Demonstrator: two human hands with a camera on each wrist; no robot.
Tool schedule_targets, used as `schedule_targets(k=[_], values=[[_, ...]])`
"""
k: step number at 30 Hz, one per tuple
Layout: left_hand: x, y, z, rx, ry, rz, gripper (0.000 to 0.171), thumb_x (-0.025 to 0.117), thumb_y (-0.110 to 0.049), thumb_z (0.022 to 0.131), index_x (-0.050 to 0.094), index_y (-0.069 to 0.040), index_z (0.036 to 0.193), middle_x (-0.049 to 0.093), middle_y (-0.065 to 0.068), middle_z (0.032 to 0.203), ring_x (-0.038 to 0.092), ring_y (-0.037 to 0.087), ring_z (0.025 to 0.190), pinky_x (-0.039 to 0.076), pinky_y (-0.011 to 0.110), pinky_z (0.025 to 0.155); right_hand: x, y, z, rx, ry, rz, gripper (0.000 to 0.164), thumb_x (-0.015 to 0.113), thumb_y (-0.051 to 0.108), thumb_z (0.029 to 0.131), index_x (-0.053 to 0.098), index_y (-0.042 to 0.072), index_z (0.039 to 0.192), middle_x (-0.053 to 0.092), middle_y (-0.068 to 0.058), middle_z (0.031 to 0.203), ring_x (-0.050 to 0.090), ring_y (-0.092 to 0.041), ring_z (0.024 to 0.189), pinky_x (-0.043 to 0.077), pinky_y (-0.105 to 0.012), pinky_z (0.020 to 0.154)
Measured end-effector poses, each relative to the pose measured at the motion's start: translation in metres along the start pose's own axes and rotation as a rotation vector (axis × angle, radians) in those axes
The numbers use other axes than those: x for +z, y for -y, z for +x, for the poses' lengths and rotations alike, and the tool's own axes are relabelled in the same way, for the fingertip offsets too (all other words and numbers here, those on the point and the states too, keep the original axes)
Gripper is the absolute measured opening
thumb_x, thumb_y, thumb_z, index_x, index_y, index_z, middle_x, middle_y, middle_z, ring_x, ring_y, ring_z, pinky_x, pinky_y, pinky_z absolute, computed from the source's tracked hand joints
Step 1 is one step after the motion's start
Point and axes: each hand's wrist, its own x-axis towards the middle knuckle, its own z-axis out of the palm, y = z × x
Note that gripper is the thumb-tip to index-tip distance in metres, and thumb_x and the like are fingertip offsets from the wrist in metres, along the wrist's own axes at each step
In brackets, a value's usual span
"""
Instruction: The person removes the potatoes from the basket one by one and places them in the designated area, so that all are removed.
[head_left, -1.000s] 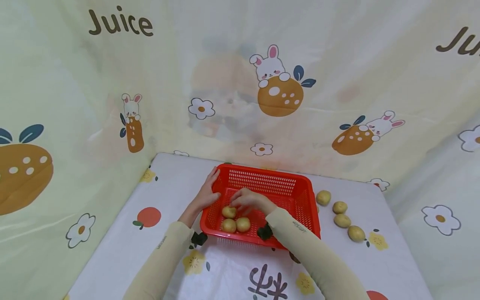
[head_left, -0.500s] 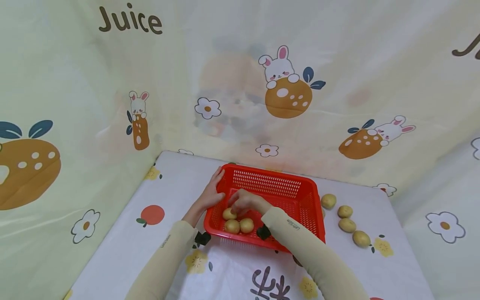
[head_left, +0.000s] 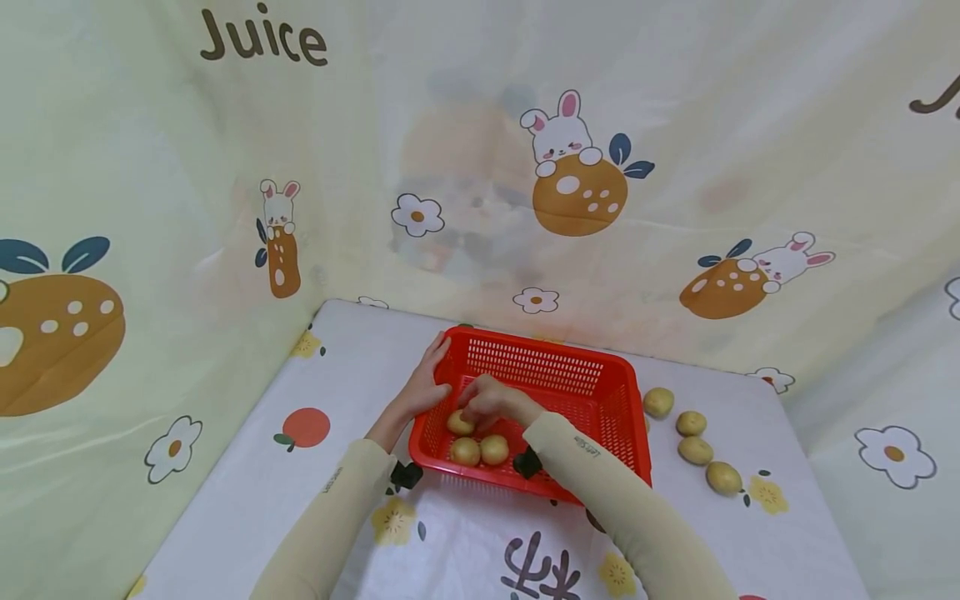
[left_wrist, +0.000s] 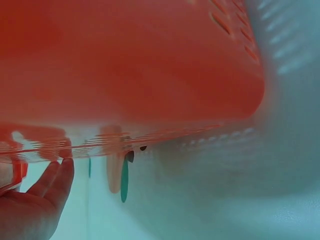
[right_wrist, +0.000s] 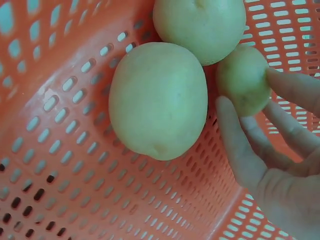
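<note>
A red plastic basket (head_left: 540, 346) with slotted walls stands on the table. My left hand (head_left: 420, 392) holds its left rim, thumb over the edge; in the left wrist view its fingers (left_wrist: 64, 177) lie against the outer wall. Inside the basket's near left corner, my right hand (head_left: 491, 402) pinches a potato (head_left: 460, 422) between thumb and fingers. The right wrist view shows this potato (right_wrist: 243, 80) at the fingertips. Two more potatoes, one on the left (head_left: 465, 452) and one on the right (head_left: 494, 450), lie nearer the basket's front wall.
Several loose potatoes lie on the tablecloth right of the basket, among them a far one (head_left: 659, 402) and a near one (head_left: 723, 478); another is partly hidden by the basket wall. Printed curtains (head_left: 465, 275) rise behind and beside the table (head_left: 360, 342).
The right hand has moved slightly down onto the potato, and its fingers have closed round it. The left hand stays on the rim. The head view has shifted a little.
</note>
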Motion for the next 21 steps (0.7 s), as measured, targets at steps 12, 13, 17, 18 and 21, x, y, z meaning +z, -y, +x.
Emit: schedule_targets(k=[12,13,17,18,21], values=[[0.0,-0.001,-0.001,-0.017,-0.004,0.011,0.087,0.054,0.007,0.077,0.021,-0.005,0.157,0.006,0.004,0.166,0.011,0.028,0.149,0.034,0.052,0.11,-0.03,-0.024,-0.009,-0.005,-0.105,0.208,0.034,0.065,0.001,0.09,0.064,-0.008,0.122,0.066,-0.013,0.099,0.066,-0.02,0.075,0.058,-0.041,0.078],[0.001,0.0,0.0,-0.018,-0.005,0.008,0.087,0.054,0.007,0.077,0.021,-0.005,0.157,0.006,0.004,0.166,0.011,0.028,0.149,0.035,0.052,0.109,-0.034,-0.027,-0.012,-0.012,-0.111,0.223,0.033,0.065,0.001,0.09,0.064,-0.009,0.122,0.066,-0.013,0.099,0.066,-0.02,0.075,0.058,-0.041,0.079],[0.001,0.002,0.001,-0.017,0.002,0.01,0.088,0.054,0.007,0.077,0.021,-0.006,0.157,0.005,0.004,0.166,0.012,0.027,0.149,0.038,0.05,0.106,-0.053,-0.038,-0.022,-0.028,-0.134,0.275,0.034,0.064,0.001,0.091,0.062,-0.01,0.123,0.067,-0.013,0.099,0.066,-0.019,0.076,0.055,-0.045,0.084],[0.001,0.002,0.001,-0.014,0.002,0.014,0.088,0.054,0.007,0.077,0.02,-0.005,0.157,0.005,0.005,0.166,0.012,0.028,0.149,0.039,0.051,0.106,-0.058,-0.042,-0.025,-0.034,-0.14,0.284,0.034,0.063,0.001,0.092,0.062,-0.011,0.124,0.067,-0.013,0.1,0.066,-0.019,0.076,0.055,-0.046,0.085],[0.001,0.001,0.001,-0.014,-0.001,0.016,0.087,0.054,0.007,0.078,0.021,-0.005,0.157,0.005,0.005,0.166,0.013,0.029,0.148,0.04,0.051,0.105,-0.073,-0.049,-0.036,-0.037,-0.169,0.308,0.036,0.064,0.003,0.092,0.06,-0.011,0.126,0.067,-0.015,0.104,0.068,-0.019,0.079,0.053,-0.047,0.088]])
